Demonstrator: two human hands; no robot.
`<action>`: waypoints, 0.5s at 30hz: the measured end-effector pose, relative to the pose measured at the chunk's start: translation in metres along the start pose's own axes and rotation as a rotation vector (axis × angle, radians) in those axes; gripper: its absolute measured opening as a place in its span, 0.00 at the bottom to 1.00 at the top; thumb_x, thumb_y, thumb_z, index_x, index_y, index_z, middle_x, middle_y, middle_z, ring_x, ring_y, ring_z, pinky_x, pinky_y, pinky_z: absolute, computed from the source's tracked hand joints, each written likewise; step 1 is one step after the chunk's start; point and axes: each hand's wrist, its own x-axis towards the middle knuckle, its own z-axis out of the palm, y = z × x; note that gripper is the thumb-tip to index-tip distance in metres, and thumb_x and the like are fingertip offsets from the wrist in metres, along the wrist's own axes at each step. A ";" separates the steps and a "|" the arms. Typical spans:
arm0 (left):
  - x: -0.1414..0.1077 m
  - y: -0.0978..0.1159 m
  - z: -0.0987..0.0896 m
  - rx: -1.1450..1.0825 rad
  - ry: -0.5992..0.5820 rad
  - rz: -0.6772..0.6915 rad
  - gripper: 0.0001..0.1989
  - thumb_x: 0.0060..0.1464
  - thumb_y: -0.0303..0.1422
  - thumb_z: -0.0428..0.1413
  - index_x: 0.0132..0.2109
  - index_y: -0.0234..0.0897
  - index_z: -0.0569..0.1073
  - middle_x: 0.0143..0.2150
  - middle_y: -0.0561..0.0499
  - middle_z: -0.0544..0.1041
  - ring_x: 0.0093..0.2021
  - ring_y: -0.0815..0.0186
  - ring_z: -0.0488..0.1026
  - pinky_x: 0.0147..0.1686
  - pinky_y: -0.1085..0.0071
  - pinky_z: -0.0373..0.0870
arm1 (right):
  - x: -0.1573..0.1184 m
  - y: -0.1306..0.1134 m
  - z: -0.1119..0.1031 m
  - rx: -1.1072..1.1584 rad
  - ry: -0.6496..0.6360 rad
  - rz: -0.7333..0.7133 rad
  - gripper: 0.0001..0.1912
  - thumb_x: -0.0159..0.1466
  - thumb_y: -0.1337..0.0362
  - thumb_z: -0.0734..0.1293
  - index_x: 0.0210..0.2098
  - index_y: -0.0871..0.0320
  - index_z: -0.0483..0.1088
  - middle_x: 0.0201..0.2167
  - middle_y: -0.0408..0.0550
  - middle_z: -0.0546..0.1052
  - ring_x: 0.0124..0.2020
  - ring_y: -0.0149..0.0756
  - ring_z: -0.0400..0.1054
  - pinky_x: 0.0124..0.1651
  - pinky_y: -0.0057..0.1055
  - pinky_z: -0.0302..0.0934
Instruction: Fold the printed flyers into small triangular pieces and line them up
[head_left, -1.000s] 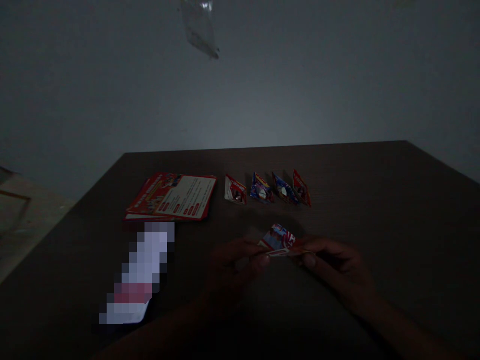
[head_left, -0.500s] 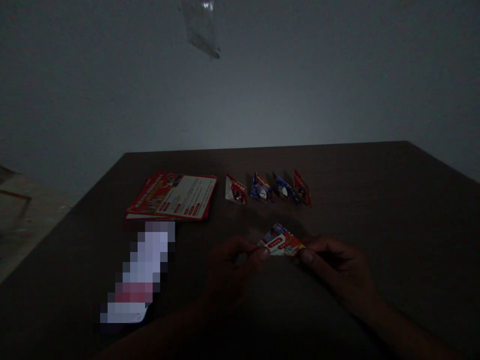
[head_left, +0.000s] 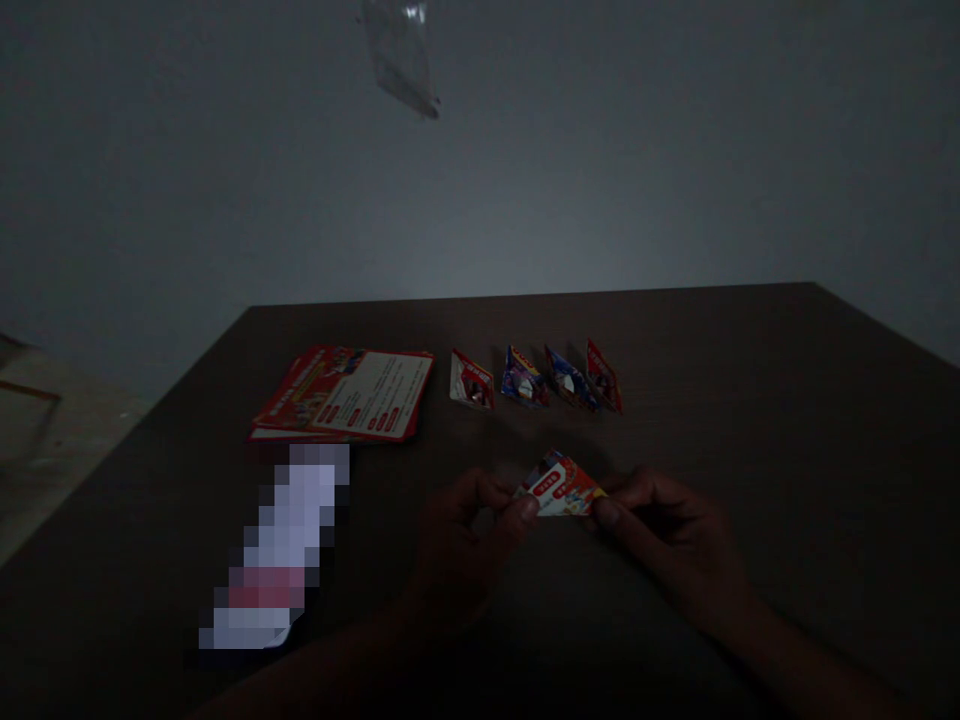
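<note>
A small folded paper triangle [head_left: 562, 487], printed in red, white and blue, is held just above the dark table. My left hand [head_left: 472, 540] pinches its left corner between thumb and fingers. On the other side, my right hand [head_left: 675, 530] grips the right corner with the thumb in front. Beyond the hands stands a row of several folded paper pieces: a red and white one [head_left: 472, 382] at the left, two blue ones in the middle, and a red one [head_left: 604, 377] at the right.
A stack of printed red and white sheets [head_left: 367, 395] lies at the left of the table [head_left: 750, 370]. Nearer me is a lit, blurred-out phone-like object [head_left: 289, 540]. A clear plastic pouch [head_left: 401, 60] hangs on the wall behind.
The folded paper has tilted slightly between my hands, so less of its blue top shows. Both hands keep their hold, and the other things stay where they were.
</note>
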 end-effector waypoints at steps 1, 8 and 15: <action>0.000 0.001 0.000 -0.002 0.003 0.004 0.11 0.52 0.32 0.57 0.25 0.36 0.65 0.25 0.55 0.71 0.28 0.70 0.68 0.31 0.74 0.65 | 0.000 0.000 0.000 0.008 -0.005 -0.004 0.09 0.55 0.62 0.71 0.22 0.58 0.73 0.21 0.46 0.78 0.24 0.33 0.71 0.26 0.25 0.67; 0.000 0.003 0.000 0.004 -0.028 0.015 0.12 0.54 0.31 0.55 0.24 0.37 0.63 0.26 0.55 0.69 0.28 0.70 0.67 0.30 0.74 0.65 | -0.001 0.001 0.000 0.025 -0.008 -0.019 0.07 0.55 0.65 0.71 0.22 0.57 0.73 0.22 0.45 0.78 0.24 0.32 0.72 0.27 0.25 0.67; -0.002 0.000 0.001 -0.005 -0.034 0.021 0.12 0.54 0.31 0.54 0.25 0.37 0.61 0.27 0.54 0.68 0.28 0.70 0.66 0.30 0.73 0.64 | -0.001 0.003 0.001 -0.010 -0.001 -0.032 0.08 0.55 0.63 0.71 0.22 0.57 0.73 0.21 0.46 0.77 0.24 0.34 0.71 0.28 0.27 0.67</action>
